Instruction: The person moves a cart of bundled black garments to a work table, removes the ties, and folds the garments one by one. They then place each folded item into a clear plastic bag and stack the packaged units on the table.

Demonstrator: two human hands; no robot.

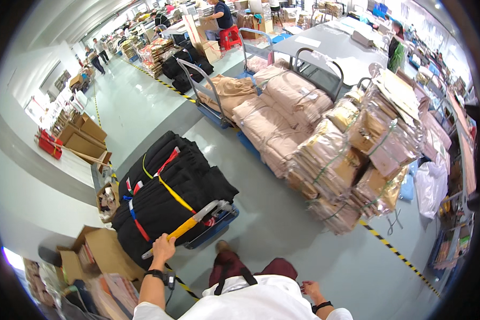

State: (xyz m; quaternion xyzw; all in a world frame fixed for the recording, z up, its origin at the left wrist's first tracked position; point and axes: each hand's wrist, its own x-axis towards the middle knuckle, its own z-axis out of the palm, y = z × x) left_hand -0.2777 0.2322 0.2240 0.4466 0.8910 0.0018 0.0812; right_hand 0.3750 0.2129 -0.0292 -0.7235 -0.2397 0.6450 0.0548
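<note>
My left hand (pixel 163 249) grips the handle (pixel 190 227) of a blue platform trolley (pixel 220 224); the handle is wrapped partly in yellow. Bundles of black fabric (pixel 172 172), tied with yellow, red and blue strips, are piled on its deck. Down at my right side hangs my right hand (pixel 311 288), holding nothing that I can see, its fingers loosely curled. Ahead and to the right, pink fabric bundles (pixel 264 124) lie on another trolley. Beside them stands a stack of plastic-wrapped bundles (pixel 324 160) tied with green string.
Cardboard boxes (pixel 108 252) stand close on the left, with more flattened cardboard (pixel 82 138) along the wall. Black-and-yellow tape (pixel 400 256) marks the floor. Two people walk in the aisle at upper left; others are at tables farther back. A white plastic bag (pixel 430 188) lies at right.
</note>
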